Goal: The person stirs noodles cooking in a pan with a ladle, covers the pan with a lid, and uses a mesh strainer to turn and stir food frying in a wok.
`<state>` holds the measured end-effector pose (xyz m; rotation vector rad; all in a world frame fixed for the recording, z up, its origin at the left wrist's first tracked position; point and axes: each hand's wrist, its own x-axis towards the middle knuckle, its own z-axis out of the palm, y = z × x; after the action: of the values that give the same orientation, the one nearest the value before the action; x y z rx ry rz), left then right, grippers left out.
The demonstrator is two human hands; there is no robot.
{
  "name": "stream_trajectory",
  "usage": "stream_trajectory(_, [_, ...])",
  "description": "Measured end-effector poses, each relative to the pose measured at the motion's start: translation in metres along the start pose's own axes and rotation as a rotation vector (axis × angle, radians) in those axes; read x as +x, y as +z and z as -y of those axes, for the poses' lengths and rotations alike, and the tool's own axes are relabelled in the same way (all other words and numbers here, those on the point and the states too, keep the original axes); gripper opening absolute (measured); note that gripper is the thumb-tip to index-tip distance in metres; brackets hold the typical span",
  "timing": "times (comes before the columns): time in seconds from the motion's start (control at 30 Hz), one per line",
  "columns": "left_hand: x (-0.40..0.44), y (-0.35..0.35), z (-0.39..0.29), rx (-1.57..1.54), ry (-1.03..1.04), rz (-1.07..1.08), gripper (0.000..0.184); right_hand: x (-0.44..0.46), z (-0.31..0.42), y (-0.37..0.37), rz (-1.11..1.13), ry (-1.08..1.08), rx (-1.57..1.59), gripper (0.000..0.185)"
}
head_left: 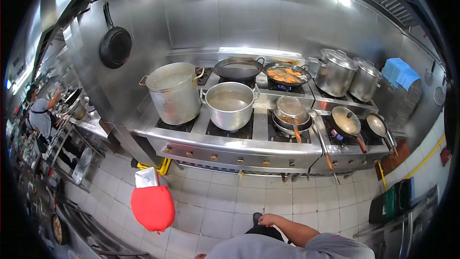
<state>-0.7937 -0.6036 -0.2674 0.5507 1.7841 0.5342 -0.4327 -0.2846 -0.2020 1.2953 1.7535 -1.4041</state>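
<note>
My right hand [268,219] hangs low in front of my body, its fingers curled in, with nothing visible in it. Only a sliver of my left hand [200,256] shows at the bottom edge, and its fingers are hidden. Both hands are apart from the stove [225,155]. On its front burners stand a tall stockpot [173,98], a two-handled pot of liquid [231,115], a pan with a strainer [289,108] over it, and a lidded frying pan [346,121]. Behind them, orange pieces fry in a wok [287,75] above a blue flame.
A red-lidded bin [152,208] stands on the tiles at left, near a yellow crate [164,166]. Two lidded stockpots [335,77] sit at the back right. Long handles stick out over the stove's front edge. A co-worker [40,110] stands at far left.
</note>
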Motion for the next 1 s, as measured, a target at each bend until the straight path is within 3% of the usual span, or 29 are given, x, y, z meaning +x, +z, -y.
stream_trajectory(0.23, [0.025, -0.002, 0.029, 0.06, 0.087, 0.009, 0.047, -0.021, -0.008, 0.002, -0.075, 0.026, 0.072, 0.044])
stream_trajectory(0.33, [0.026, 0.012, 0.056, 0.23, 0.22, -0.015, 0.048, -0.017, -0.022, 0.001, -0.084, 0.01, 0.012, 0.042])
stream_trajectory(0.43, [0.026, 0.0, 0.038, 0.098, 0.101, 0.038, 0.048, -0.016, -0.036, 0.006, -0.1, 0.01, -0.005, 0.038])
stream_trajectory(0.7, [0.011, 0.006, 0.017, 0.03, 0.042, 0.047, 0.046, -0.019, -0.046, 0.014, -0.16, -0.046, -0.024, 0.031])
stream_trajectory(1.0, [0.005, 0.015, 0.01, -0.04, 0.011, 0.034, 0.044, -0.022, -0.044, 0.008, -0.098, 0.002, -0.044, 0.041])
